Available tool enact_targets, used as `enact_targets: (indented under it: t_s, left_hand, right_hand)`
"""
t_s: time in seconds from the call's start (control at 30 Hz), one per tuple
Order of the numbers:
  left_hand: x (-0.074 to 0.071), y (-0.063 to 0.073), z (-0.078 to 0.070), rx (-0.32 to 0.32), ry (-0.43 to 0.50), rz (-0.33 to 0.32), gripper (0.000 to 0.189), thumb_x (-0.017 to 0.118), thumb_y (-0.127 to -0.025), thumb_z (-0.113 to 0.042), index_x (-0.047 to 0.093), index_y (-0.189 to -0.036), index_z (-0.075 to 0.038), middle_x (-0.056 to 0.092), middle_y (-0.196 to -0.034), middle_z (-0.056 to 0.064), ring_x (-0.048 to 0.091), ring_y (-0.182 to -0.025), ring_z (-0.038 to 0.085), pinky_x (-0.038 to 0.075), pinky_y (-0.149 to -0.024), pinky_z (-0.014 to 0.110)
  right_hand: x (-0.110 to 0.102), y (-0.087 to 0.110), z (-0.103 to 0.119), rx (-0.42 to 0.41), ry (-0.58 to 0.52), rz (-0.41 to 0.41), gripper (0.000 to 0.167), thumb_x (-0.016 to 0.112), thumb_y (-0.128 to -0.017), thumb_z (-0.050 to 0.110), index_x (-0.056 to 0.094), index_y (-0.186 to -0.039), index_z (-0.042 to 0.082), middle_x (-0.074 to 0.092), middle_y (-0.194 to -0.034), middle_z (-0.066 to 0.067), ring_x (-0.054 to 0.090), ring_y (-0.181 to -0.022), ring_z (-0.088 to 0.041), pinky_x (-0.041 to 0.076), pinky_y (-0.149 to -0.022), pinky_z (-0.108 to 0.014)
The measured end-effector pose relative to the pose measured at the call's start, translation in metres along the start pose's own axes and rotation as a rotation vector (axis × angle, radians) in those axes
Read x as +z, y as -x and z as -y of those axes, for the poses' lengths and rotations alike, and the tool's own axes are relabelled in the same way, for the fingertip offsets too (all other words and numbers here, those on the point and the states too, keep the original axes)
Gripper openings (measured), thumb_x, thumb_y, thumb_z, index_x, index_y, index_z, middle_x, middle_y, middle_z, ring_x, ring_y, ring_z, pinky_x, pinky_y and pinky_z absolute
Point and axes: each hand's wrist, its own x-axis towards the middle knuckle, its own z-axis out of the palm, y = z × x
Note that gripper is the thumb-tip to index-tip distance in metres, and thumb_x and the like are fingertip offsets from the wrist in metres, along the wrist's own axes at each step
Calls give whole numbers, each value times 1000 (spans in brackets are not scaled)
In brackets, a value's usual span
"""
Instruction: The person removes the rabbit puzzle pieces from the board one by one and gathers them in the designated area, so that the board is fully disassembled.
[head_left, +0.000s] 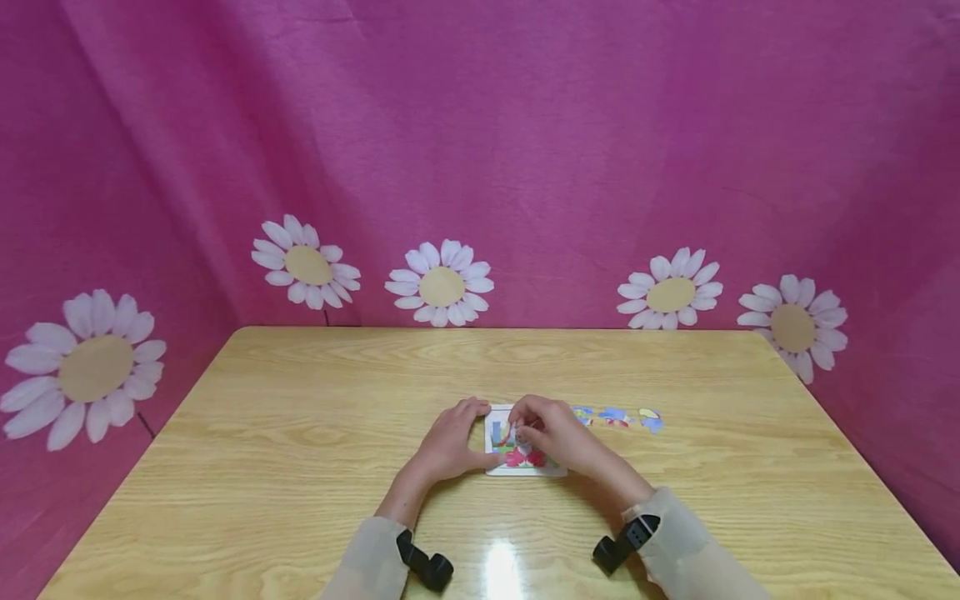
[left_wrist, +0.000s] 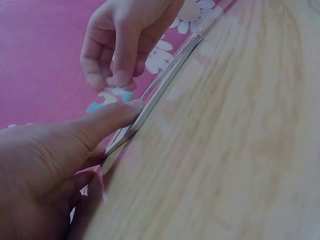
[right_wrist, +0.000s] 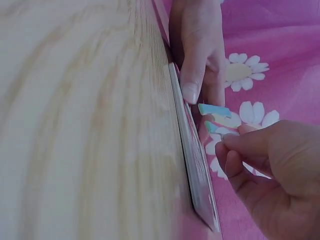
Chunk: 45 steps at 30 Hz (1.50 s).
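Note:
A small picture puzzle board [head_left: 527, 472] with a white border lies on the table. My left hand [head_left: 450, 442] rests at its left side, the straight thumb pressing the board's face and the fingers reaching to the far left corner. Above the board, my right hand [head_left: 553, 429] pinches a puzzle piece [right_wrist: 216, 111] between thumb and fingertips. The piece shows pale yellow and turquoise parts and is held tilted in both wrist views. Part of the board's picture, with red and green areas, is covered by the right hand.
Several loose puzzle pieces [head_left: 617, 416] in blue, yellow and red lie in a row right of the board. The wooden table [head_left: 300, 400] carries them all. A pink curtain [head_left: 480, 150] with daisies hangs behind and along the sides.

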Motion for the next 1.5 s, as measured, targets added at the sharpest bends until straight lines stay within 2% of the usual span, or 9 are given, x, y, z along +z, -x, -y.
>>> enact_targets:
  t_s: [0.33, 0.63, 0.93, 1.3, 1.5]
  left_hand:
    - [-1, 8, 2, -36, -3, 13, 80, 80, -78, -43, 46, -142, -10, 43, -151, 6, 38, -140, 33, 32, -118, 52]
    - [1, 10, 5, 0, 12, 17, 79, 79, -78, -41, 46, -142, -8, 43, -151, 8, 37, -142, 33, 30, -119, 52]
    - [0, 5, 2, -3, -1, 16, 79, 78, -79, -44, 46, -143, -9, 41, -153, 9, 35, -143, 34, 29, -119, 52]
    - [-1, 1, -3, 3, -17, 20, 80, 78, -79, -44, 45, -144, -8, 40, -153, 8, 35, -144, 32, 28, -121, 50]
    - [-2, 0, -2, -5, -21, 26, 80, 77, -80, -45, 44, -145, -10, 40, -154, 7, 34, -144, 31, 27, -121, 48]
  right_hand:
    - [-10, 18, -12, 36, -50, -14, 10, 62, -91, -3, 64, -95, 7, 63, -82, -4, 53, -76, -3, 50, -68, -18]
    - [-20, 37, -21, 70, -49, -42, 12, 63, -91, -3, 64, -95, 8, 66, -86, -3, 54, -79, -1, 50, -72, -18]
    - [-35, 49, -31, 77, -48, -69, 9, 64, -90, -2, 64, -96, 6, 65, -83, -4, 52, -77, -1, 48, -68, -17]
    - [-52, 60, -41, 80, 6, -74, 11, 62, -91, -2, 63, -97, 7, 65, -86, -1, 52, -79, 0, 49, -70, -16]
    - [-57, 67, -45, 83, 0, -82, 11, 62, -90, -5, 63, -96, 5, 65, -88, -6, 53, -82, 1, 49, -72, -14]
